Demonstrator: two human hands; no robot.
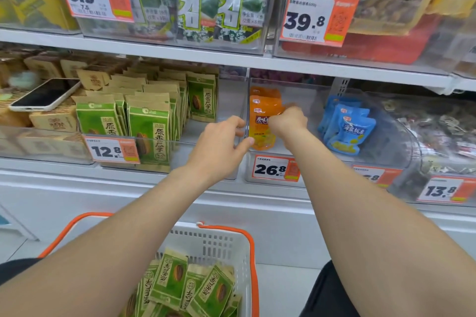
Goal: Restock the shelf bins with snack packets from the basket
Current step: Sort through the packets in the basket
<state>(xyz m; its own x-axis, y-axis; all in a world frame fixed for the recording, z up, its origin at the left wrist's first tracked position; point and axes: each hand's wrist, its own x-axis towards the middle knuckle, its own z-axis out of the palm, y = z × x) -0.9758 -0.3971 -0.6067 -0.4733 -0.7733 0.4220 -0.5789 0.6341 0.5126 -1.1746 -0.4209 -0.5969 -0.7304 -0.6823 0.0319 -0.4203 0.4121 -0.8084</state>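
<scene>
A white basket with orange handles (226,244) sits low in front of me, holding several green sunflower-seed packets (211,291). On the middle shelf, a clear bin (206,147) holds rows of the same green packets (149,123). My right hand (289,121) reaches into the neighbouring clear bin and grips the top of an orange snack pouch (265,123) standing there. My left hand (224,141) holds the clear divider wall between the two bins, thumb on the orange-pouch side.
A phone (45,95) lies on brown packets at the left of the shelf. Blue pouches (347,128) stand in the bin to the right. Price tags (275,168) hang on the bin fronts. The upper shelf carries seaweed packs (211,2) and large bags.
</scene>
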